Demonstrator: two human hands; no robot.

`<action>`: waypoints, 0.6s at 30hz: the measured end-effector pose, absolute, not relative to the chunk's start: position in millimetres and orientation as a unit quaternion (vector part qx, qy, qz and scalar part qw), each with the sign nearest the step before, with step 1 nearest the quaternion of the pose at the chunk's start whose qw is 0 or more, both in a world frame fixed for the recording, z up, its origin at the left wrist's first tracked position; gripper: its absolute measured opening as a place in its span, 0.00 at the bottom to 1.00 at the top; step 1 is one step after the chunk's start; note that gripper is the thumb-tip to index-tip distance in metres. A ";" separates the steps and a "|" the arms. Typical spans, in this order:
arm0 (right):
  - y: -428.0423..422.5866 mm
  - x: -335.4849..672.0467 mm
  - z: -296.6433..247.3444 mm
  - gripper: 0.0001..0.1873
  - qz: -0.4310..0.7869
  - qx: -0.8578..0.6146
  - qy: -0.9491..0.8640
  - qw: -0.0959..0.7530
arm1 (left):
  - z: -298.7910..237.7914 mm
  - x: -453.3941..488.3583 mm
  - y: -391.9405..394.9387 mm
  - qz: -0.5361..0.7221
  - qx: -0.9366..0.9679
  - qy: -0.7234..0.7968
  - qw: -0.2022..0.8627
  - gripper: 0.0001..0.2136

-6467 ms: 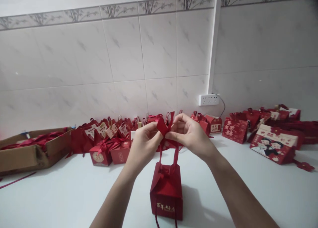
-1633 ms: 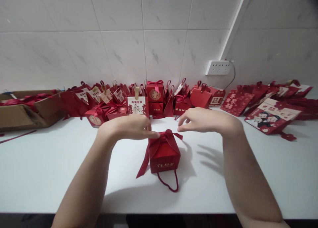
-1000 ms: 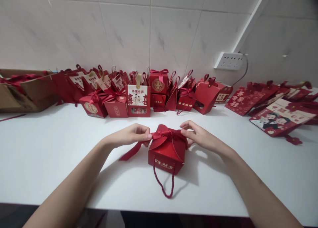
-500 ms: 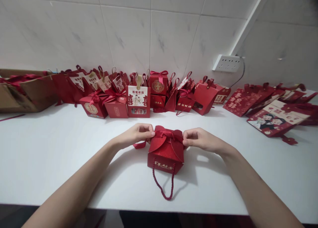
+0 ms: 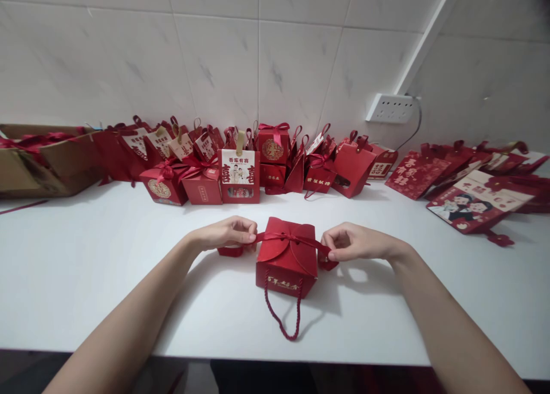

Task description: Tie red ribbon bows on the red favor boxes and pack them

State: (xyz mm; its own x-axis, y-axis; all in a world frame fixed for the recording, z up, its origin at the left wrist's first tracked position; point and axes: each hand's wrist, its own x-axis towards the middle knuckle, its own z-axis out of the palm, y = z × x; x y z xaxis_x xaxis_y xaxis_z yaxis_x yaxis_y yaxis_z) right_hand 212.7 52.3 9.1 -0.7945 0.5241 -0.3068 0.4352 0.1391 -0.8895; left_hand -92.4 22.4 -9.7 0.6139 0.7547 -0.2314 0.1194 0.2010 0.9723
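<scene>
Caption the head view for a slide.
Left hand and right hand pinch a ribbon knotted atop a red box.

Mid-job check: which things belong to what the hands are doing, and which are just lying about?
In use:
red box with its cord handle
red ribbon across its top
left hand and right hand, pinching the ribbon

Lying about:
cardboard box holding ribbons
boxes and bags by the wall

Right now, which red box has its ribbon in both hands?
The front box, between left hand and right hand; the other boxes are nearer the wall.
</scene>
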 end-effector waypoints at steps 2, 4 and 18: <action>52.7 214.8 9.3 0.17 0.568 -0.315 -0.760 0.034 | -11.5 -94.0 24.1 0.241 0.579 0.367 0.687 0.18; 53.8 217.0 8.9 0.17 0.564 -0.312 -0.764 0.025 | -13.8 -95.8 25.8 0.241 0.576 0.364 0.691 0.18; 59.7 217.5 0.1 0.21 0.611 -0.288 -0.737 0.036 | -14.3 -101.3 27.9 0.173 0.577 0.368 0.708 0.13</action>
